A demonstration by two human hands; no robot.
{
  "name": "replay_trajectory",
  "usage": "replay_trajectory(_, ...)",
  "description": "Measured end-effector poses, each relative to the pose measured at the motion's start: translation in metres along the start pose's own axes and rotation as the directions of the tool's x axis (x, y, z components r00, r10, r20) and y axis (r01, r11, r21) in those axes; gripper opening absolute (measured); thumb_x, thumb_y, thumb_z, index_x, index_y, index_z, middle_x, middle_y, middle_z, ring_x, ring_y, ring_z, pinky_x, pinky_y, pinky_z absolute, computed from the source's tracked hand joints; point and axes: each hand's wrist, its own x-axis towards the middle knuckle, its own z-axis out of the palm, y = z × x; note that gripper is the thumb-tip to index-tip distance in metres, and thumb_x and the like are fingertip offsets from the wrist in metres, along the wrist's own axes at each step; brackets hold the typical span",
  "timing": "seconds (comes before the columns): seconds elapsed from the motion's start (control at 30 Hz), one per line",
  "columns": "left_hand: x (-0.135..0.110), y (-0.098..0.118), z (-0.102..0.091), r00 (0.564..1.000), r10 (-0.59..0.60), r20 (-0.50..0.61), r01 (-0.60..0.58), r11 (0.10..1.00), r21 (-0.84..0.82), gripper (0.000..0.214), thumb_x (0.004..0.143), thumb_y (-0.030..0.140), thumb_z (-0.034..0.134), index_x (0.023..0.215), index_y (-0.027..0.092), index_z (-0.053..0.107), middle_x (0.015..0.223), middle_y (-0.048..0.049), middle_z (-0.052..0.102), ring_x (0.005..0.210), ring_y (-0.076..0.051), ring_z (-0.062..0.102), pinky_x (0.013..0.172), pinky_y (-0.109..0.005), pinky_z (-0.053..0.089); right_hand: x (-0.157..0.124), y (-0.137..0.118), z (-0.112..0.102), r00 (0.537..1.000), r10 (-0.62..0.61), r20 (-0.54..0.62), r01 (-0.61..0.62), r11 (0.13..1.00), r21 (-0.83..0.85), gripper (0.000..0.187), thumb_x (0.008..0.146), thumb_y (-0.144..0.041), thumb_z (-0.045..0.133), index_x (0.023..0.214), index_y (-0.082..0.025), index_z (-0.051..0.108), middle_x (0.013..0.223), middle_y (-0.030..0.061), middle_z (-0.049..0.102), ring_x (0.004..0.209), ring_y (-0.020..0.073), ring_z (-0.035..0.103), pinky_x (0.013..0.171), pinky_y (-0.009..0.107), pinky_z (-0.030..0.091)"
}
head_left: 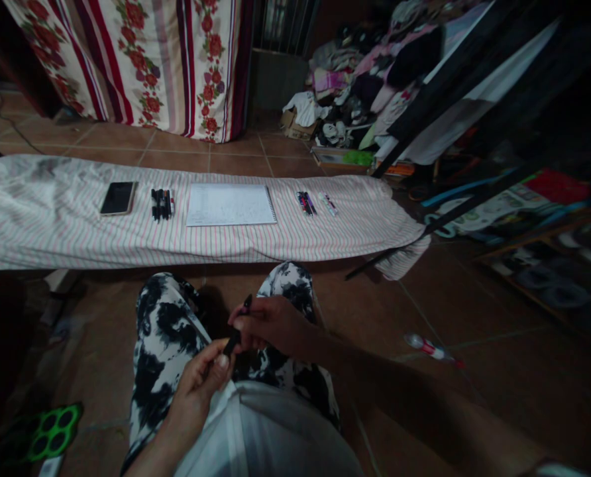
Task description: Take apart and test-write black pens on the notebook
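Observation:
Over my lap, both hands meet around a slim black pen (232, 342). My left hand (201, 377) pinches its lower, dark end between thumb and fingers. Higher up, my right hand (273, 324) grips it too, and a dark tip pokes out above those fingers. Whether this is one piece or two separate parts, I cannot tell, as fingers hide the middle. Beyond my knees, a spiral notebook (230, 204) lies on a striped cloth (226, 248). Several pens and markers (162, 204) lie in a group left of the notebook, and more pens (306, 203) lie to its right.
A phone (118, 198) lies on the cloth at the left. On the tiled floor are a clear and red bottle (432, 348) at right and a green object with round holes (52, 434) at lower left. Behind stand a floral curtain (171, 66) and piled clothes (365, 79).

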Motion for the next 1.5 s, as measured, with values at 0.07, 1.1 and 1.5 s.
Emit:
replay_trajectory(0.07, 0.001, -0.001, 0.002, 1.0, 0.005, -0.029, -0.006, 0.999, -0.035, 0.031, 0.071, 0.041, 0.065, 0.093, 0.02, 0.067, 0.066, 0.0001, 0.054, 0.062, -0.011, 0.046, 0.058, -0.019, 0.038, 0.002, -0.002, 0.004, 0.999, -0.022, -0.045, 0.021, 1.0, -0.012, 0.022, 0.078, -0.037, 0.053, 0.077, -0.015, 0.058, 0.055, -0.003, 0.059, 0.047, 0.0071, 0.05, 0.047, 0.019, 0.04)
replay_trajectory(1.1, 0.029, 0.018, 0.037, 0.991, 0.092, -0.102, -0.113, 0.969, -0.219, 0.03, 0.074, 0.037, 0.064, 0.093, 0.014, 0.061, 0.05, 0.0063, 0.043, 0.047, -0.005, 0.035, 0.047, -0.015, 0.028, 0.031, 0.001, 0.009, 0.9, -0.115, -0.42, 0.183, 0.975, 0.124, 0.025, 0.077, -0.039, 0.054, 0.069, -0.016, 0.057, 0.065, -0.0008, 0.063, 0.038, 0.003, 0.042, 0.034, 0.014, 0.031)
replay_trajectory(1.5, 0.033, 0.037, 0.049, 0.987, -0.071, -0.145, -0.006, 0.882, -0.471, 0.013, 0.064, 0.013, 0.062, 0.073, 0.015, 0.052, 0.055, 0.0045, 0.05, 0.039, -0.005, 0.038, 0.033, -0.015, 0.023, 0.027, 0.004, 0.005, 0.951, 0.088, -0.295, 0.015, 0.943, 0.331, 0.023, 0.082, -0.042, 0.047, 0.081, -0.019, 0.047, 0.056, -0.0017, 0.059, 0.039, 0.0107, 0.057, 0.031, 0.016, 0.042)
